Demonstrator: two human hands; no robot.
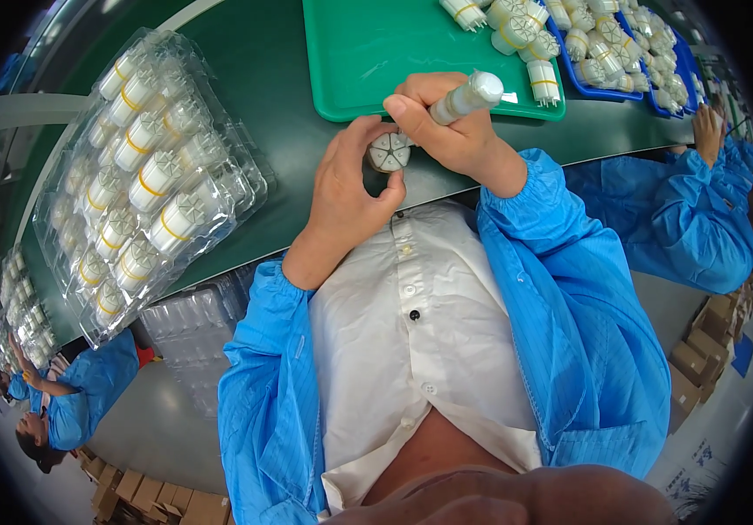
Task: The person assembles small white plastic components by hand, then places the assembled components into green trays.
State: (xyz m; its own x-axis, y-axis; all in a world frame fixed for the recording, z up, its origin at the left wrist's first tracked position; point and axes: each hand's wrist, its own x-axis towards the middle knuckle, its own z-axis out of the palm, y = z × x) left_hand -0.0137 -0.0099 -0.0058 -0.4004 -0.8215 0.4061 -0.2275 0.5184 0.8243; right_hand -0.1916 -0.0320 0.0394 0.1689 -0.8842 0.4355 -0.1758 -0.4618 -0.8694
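Observation:
My left hand (pixel 341 188) curls its thumb and fingers around a white cylindrical part (pixel 389 152), whose round end is divided into wedge-shaped segments. Close beside it, my right hand (pixel 455 136) is wrapped round a tool with a thick whitish handle (pixel 467 97). The handle slants up and to the right. The tool's working end is mostly hidden by my fingers, right by the part's edge; I cannot tell whether they touch. Both hands are over the near edge of the dark green table (pixel 258 79).
A green tray (pixel 394 112) with several white yellow-banded parts (pixel 516 26) lies ahead. Blue trays (pixel 599 93) of similar parts are at right. Stacked clear plastic trays (pixel 254 179) holding more stand at left. Co-workers in blue sit at right (pixel 665 219) and left (pixel 96 385).

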